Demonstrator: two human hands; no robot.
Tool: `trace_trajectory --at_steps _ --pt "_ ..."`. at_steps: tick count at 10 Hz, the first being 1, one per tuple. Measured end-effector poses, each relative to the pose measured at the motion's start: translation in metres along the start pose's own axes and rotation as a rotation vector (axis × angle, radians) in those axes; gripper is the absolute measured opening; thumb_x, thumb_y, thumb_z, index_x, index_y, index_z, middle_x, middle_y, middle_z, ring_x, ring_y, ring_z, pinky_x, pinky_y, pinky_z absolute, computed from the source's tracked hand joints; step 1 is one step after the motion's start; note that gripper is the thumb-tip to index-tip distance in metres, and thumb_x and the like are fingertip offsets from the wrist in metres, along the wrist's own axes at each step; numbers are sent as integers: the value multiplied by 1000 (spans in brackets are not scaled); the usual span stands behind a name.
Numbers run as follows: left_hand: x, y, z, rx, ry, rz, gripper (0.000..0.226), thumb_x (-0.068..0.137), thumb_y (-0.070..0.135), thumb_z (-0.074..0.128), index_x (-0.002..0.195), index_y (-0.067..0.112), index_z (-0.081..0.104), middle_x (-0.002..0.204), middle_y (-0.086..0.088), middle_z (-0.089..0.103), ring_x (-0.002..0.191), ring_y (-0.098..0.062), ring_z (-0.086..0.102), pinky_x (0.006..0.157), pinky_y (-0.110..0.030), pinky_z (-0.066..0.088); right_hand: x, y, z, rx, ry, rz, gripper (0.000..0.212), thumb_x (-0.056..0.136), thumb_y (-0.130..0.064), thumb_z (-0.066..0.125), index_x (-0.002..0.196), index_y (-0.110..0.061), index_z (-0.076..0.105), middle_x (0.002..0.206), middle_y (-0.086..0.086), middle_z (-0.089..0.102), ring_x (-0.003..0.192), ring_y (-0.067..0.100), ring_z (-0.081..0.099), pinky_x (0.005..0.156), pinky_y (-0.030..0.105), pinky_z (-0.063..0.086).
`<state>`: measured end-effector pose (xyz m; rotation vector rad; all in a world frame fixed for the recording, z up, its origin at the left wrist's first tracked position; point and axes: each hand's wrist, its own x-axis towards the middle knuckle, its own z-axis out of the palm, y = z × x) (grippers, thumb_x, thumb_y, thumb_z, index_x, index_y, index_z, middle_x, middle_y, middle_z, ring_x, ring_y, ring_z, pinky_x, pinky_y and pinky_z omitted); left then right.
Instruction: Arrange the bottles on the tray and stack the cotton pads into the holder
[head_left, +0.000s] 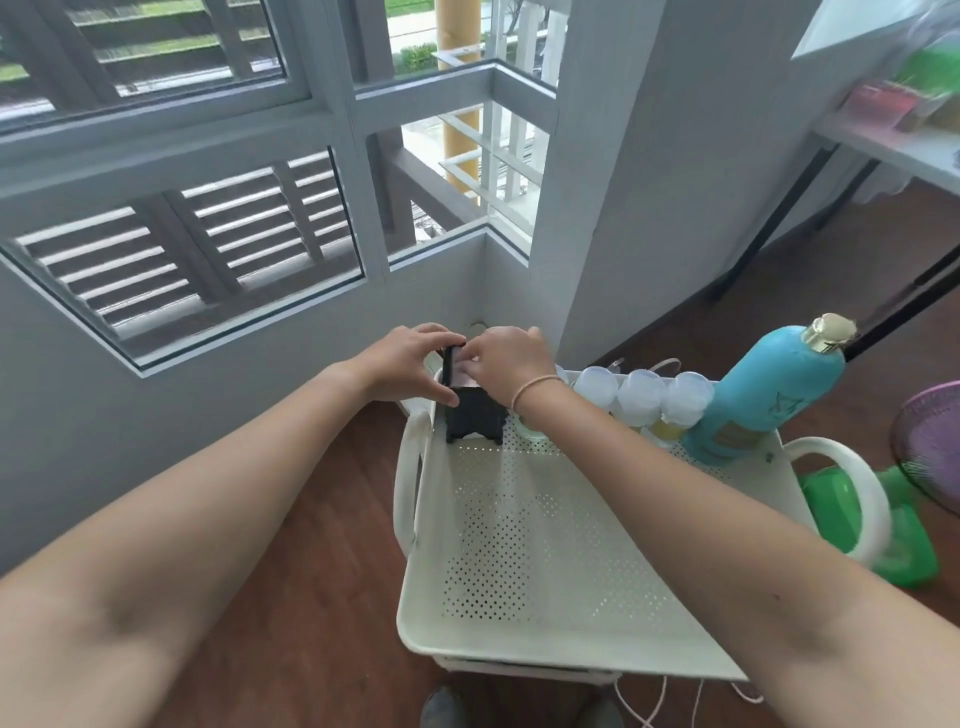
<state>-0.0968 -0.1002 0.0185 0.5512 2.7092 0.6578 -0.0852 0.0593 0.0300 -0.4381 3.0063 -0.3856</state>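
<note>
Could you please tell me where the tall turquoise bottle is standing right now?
In the head view, the turquoise bottle stands at the far right corner of the perforated white tray, just right of the row of clear-capped small bottles.

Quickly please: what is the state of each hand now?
Left hand: closed around the black holder, steadying it.
Right hand: fingers pinched at the holder's top; contents cannot be told.

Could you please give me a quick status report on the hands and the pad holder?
Both hands at the black holder, far left corner of tray; left hand steadying it, right hand at its top. Bottles lined along far edge. Nothing in the way.
</note>
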Motion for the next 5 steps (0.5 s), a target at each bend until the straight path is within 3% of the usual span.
trace_trajectory --at_steps 1,2,3,4,5 --pt "-6 8 0 92 -2 -26 81 71 44 72 139 32 31 145 5 35 129 -24 30 108 -39 26 -26 13 -18 231 155 -48 21 88 -36 52 98 -29 69 99 2 70 96 22 60 87 40 36" --pt "-14 19 3 69 81 -15 84 72 44 71 141 32 26 147 3 31 132 -24 25 109 -38 23 -57 37 -28 386 267 -54 16 85 -29 59 92 -23 72 83 3 71 82 22 62 81 41 43" --pt "-25 39 13 19 226 50 76 73 43 70 139 32 32 143 2 36 130 -22 28 106 -35 25 -88 70 -21 441 306 -12 14 83 -25 62 90 -18 72 77 8 69 73 22 60 75 47 49" --pt "-37 63 38 44 372 147 63 76 42 67 133 31 42 135 1 44 124 -21 34 105 -38 29 -119 104 0 421 269 44 19 83 -28 63 97 -17 70 87 7 69 78 23 59 78 45 49" --pt "-47 84 77 181 404 213 58 77 43 63 129 25 48 132 -3 49 122 -25 40 104 -43 33 -150 129 27 318 186 115 28 81 -32 63 108 -22 65 103 5 67 95 26 58 88 42 45"
